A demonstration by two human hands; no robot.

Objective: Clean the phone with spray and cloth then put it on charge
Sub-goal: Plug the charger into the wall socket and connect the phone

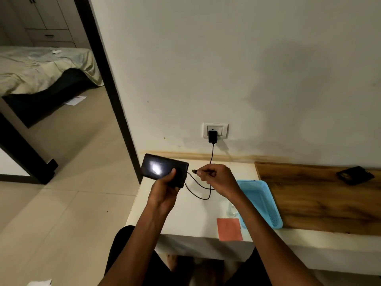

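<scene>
Here the phone (162, 169) is held above the counter's (185, 213) left end, screen up with a glare spot, in the grip of the left hand (165, 195). Just beside its right end, the right hand (218, 178) pinches the plug of the black charging cable (201, 193), not yet touching the phone. The cable runs up to the adapter (212, 136) in the wall socket (215, 130). A blue basket (266, 203) and an orange cloth (229, 229) lie nearby.

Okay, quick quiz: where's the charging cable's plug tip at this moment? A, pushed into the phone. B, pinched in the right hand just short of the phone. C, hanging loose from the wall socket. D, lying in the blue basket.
B: the right hand pinches the plug tip, a gap short of the phone held in the left hand.
</scene>
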